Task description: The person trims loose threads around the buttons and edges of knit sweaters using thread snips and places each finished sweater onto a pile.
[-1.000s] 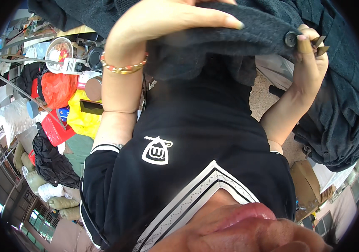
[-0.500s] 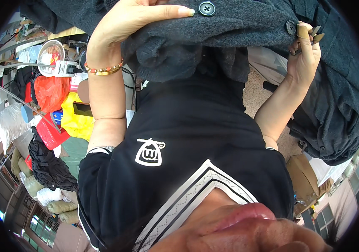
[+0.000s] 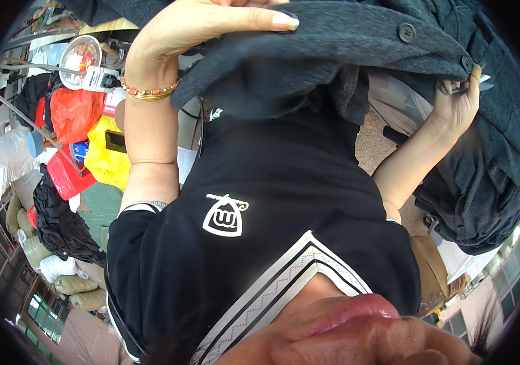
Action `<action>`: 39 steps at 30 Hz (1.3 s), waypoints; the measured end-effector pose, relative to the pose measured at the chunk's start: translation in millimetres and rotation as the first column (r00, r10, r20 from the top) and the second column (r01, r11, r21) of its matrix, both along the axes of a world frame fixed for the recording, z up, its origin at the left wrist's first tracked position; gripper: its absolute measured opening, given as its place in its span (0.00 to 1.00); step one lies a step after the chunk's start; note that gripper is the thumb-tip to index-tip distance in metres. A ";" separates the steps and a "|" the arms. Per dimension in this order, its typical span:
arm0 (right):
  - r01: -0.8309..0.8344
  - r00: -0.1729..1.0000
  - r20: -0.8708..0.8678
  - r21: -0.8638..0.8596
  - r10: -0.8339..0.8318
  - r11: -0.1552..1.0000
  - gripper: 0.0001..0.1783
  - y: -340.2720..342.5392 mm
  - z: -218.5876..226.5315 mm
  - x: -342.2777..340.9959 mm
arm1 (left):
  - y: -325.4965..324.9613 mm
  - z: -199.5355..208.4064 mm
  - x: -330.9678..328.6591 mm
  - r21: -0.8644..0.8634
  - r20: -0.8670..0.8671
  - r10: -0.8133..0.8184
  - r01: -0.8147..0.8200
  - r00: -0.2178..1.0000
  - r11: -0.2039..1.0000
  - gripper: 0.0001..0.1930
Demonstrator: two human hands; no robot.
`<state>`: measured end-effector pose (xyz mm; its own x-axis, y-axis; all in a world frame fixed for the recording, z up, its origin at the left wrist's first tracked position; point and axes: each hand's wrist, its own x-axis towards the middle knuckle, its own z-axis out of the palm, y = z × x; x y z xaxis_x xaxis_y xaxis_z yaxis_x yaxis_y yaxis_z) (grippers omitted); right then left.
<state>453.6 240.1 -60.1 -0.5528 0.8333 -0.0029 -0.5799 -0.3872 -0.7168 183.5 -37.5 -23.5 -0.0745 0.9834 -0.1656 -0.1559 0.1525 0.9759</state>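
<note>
A dark grey knitted cardigan (image 3: 345, 42) is stretched between my hands, its button band running across the top. My left hand (image 3: 211, 27) is closed on the band, thumb lying on top and the other fingers mostly out of sight. At the other end, my right hand (image 3: 460, 103) pinches the band's edge beside a dark button (image 3: 466, 64). A small metal tool (image 3: 485, 79), with pointed tips like thread snips, sticks out of the right hand; most of it is hidden. Another dark button (image 3: 407, 33) sits on the band between the hands.
More dark grey garments (image 3: 485, 188) are heaped at the right, above a cardboard box (image 3: 428, 267). On the left are a white bowl (image 3: 81, 56), an orange-red bag (image 3: 76, 115), a yellow bag (image 3: 105, 161), a red container (image 3: 68, 173) and a black cloth pile (image 3: 62, 222).
The cardigan's band has slid to the right and downward, its buttons now further right. My right hand has moved right and down with it. My left hand stays nearly in place.
</note>
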 end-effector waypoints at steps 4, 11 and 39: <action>-0.037 0.997 -0.073 -0.049 0.034 0.998 0.10 10.6 -5.4 7.6 | -16.1 -10.4 -4.7 -0.196 0.042 0.049 -0.040 0.998 0.980 0.06; 0.022 1.000 0.017 -0.050 -0.021 0.999 0.08 12.1 -4.5 2.3 | -35.2 -42.5 -10.6 -0.130 0.092 0.078 -0.066 0.993 0.989 0.06; 0.277 0.926 0.267 0.005 -0.268 0.961 0.08 28.1 -11.9 1.5 | -60.4 -32.3 -20.6 -0.038 0.082 0.122 -0.120 0.989 0.992 0.14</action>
<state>455.2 268.3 -72.0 -0.2803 0.9487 -0.1465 -0.4592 -0.2665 -0.8474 162.9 -97.9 -55.8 -0.1771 0.9620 -0.2080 -0.2566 0.1589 0.9534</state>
